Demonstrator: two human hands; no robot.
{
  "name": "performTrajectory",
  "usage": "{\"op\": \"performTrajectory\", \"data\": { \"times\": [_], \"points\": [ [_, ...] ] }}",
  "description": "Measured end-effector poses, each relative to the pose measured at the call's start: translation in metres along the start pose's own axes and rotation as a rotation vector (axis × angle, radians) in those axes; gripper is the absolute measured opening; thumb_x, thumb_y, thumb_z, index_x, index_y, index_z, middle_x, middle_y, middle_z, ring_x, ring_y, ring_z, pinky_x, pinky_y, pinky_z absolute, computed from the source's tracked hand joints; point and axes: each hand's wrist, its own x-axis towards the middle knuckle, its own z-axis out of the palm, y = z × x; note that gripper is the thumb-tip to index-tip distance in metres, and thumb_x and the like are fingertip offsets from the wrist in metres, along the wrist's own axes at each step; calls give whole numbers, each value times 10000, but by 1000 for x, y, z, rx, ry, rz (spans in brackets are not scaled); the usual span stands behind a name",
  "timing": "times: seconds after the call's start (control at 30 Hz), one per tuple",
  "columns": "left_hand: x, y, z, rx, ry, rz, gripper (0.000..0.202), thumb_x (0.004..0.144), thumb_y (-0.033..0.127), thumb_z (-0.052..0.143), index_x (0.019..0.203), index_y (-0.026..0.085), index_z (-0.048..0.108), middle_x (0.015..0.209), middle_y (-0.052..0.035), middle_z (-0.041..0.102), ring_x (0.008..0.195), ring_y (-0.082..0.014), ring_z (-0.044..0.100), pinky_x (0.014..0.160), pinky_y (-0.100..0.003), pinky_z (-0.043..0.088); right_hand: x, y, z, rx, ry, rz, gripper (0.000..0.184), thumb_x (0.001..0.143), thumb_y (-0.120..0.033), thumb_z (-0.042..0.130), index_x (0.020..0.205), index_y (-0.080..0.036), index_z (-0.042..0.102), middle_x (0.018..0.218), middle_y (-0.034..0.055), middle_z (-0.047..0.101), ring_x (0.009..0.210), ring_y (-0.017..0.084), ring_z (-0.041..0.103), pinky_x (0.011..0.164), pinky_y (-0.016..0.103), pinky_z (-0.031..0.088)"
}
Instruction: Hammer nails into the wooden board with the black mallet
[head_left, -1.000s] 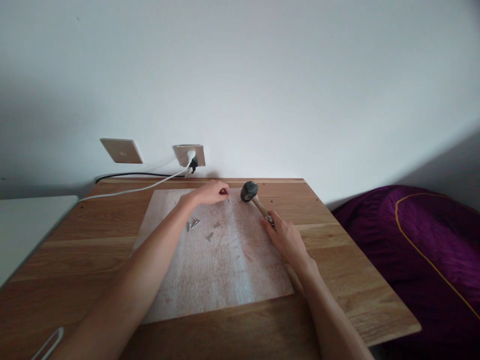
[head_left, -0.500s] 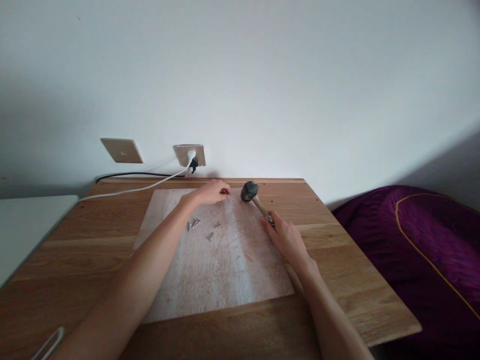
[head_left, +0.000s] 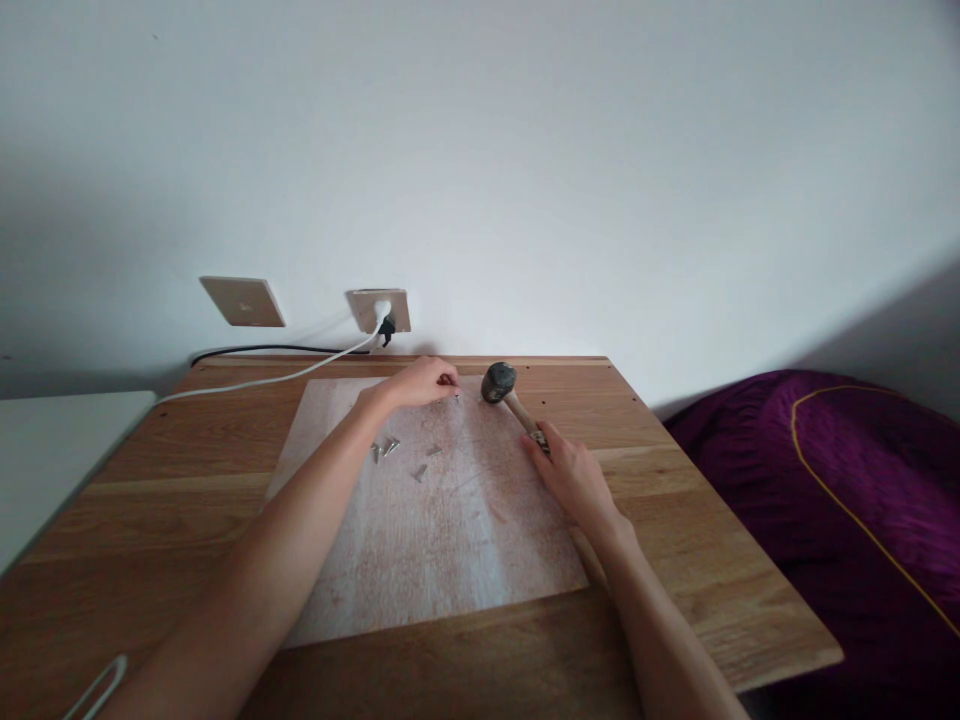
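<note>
My left hand (head_left: 421,384) is pinched on a small nail (head_left: 456,397) that stands on the pale board (head_left: 435,540) near its far edge. My right hand (head_left: 571,478) is wrapped round the wooden handle of a hammer (head_left: 510,396). The hammer's dark head rests on the board just right of the nail. Several loose nails (head_left: 397,455) lie on the board beneath my left forearm.
The board lies on a wooden table (head_left: 150,500) against a white wall. Two wall plates (head_left: 379,309) sit behind it, with a white cable (head_left: 270,380) and a black one plugged in. A purple cushion (head_left: 840,500) is at the right, a white surface (head_left: 52,450) at the left.
</note>
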Motion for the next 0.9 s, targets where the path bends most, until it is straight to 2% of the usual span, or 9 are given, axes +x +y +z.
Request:
{"op": "performTrajectory", "data": {
  "times": [0.33, 0.9],
  "points": [
    [1, -1, 1, -38, -20, -38, 94, 786, 207, 754, 856, 144, 748, 833, -52, 751, 748, -158, 676, 711, -256, 482, 0, 0, 0, -2, 5, -7, 337, 1079, -430, 402, 1259, -209, 581, 1012, 112, 761, 945, 281, 728, 676, 292, 382],
    [1, 6, 2, -13, -14, -30, 110, 795, 125, 698, 888, 138, 756, 852, -57, 755, 764, -161, 682, 740, -255, 497, -1, -2, -1, -10, 5, 4, 353, 1078, -446, 410, 1264, -205, 589, 1006, 122, 762, 947, 298, 732, 680, 305, 390]
  ]
}}
